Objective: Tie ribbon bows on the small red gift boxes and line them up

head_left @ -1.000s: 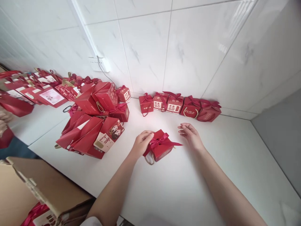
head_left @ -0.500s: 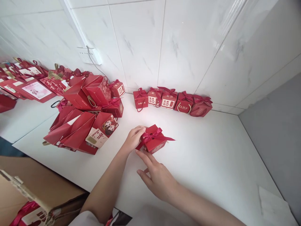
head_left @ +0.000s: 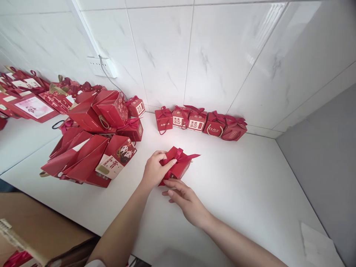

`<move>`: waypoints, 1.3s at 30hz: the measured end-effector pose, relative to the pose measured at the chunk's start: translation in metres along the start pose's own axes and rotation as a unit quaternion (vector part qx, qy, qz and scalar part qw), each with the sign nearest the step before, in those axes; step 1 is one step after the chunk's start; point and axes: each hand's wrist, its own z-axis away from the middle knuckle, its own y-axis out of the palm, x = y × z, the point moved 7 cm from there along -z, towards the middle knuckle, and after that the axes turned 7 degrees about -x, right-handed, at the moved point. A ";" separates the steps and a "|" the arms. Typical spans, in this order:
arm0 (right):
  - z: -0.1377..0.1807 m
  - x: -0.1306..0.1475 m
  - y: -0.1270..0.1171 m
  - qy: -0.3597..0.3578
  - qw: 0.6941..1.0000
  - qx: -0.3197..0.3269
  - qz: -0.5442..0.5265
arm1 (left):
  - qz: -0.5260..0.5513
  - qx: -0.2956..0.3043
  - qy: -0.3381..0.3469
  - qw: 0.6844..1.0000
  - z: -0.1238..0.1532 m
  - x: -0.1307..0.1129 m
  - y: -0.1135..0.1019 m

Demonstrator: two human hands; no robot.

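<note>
- A small red box point(head_left: 181, 171) sits on a white table point(head_left: 239, 193), directly before a person's two bare hands, a magenta bow point(head_left: 180, 155) across its top.
- The left hand point(head_left: 155, 170) grips the box at its left side, thumb laid over the top by the bow, the other fingers bent around the far side; the hold seems meant to steady the light carton and keep the ribbon flat.
- The right hand point(head_left: 188, 203) hovers at the near edge, fingers loosely bent and slightly apart, gripping nothing that shows; whether its fingertips touch the ribbon end beside them, one cannot tell. Its place there probably gives it easy reach of the near side while the left hand does the holding.
- Against the tiled wall point(head_left: 217, 48), five small boxes point(head_left: 197, 121) stand side by side, bows up, probably set back to leave working room in front.
- To the left, larger red cartons point(head_left: 83, 159) crowd together, leaning on one another, perhaps bunched to save space and stay within reach.
- At lower left, a cardboard box point(head_left: 47, 226) with raised flaps stands beside the table, a ribbon point(head_left: 16, 257) showing inside, apparently parked close for handy access.
</note>
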 end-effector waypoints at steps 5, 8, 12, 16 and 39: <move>0.000 0.009 -0.006 -0.008 0.999 0.018 0.031 | 0.021 0.010 -0.009 1.000 -0.004 0.005 0.001; 0.000 0.012 -0.007 0.001 0.999 0.036 0.035 | 0.027 0.012 -0.012 0.999 -0.004 0.006 0.001; 0.000 0.015 -0.009 -0.020 0.996 0.038 0.072 | 0.045 0.027 -0.019 0.998 -0.004 0.007 0.004; 0.000 0.015 -0.011 -0.038 0.994 0.038 0.098 | 0.057 0.029 -0.014 0.998 -0.004 0.008 0.004; 0.000 0.089 -0.096 0.066 0.936 -0.042 0.344 | 0.177 0.192 -0.035 0.965 0.002 -0.005 0.017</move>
